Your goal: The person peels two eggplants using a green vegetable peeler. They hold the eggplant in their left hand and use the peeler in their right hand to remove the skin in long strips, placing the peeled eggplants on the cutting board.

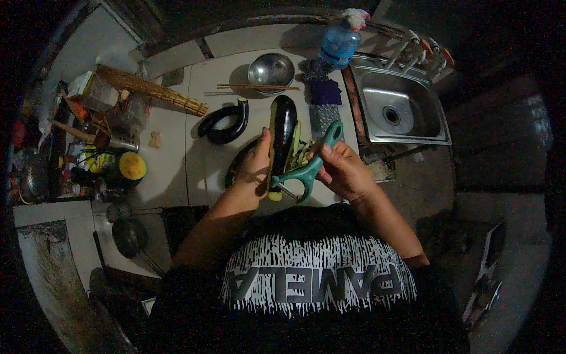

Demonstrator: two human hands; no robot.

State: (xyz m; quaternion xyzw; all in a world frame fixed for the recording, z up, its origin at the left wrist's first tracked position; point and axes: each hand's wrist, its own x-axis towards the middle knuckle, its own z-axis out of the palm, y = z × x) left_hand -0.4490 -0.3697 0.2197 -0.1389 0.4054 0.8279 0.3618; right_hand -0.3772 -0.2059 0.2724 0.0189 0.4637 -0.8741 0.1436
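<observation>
My left hand [253, 172] holds a dark eggplant [284, 128] upright in the picture, with a pale peeled strip along its left side. In my right hand [342, 170] is a green-handled peeler [309, 172], its head against the eggplant's lower end. Pale green strips [302, 152] lie behind the peeler, between the eggplant and my right hand. A curled dark eggplant [225, 122] rests on the tiled counter to the left. Another dark, rounded thing is partly hidden behind my left hand; I cannot tell what it is.
A metal bowl [271, 71] with chopsticks [258, 87] beside it stands at the back. Right of it are a blue water bottle [339, 44], a purple cloth [326, 92] and a steel sink [391, 115]. A straw broom [152, 88] and cluttered containers occupy the left.
</observation>
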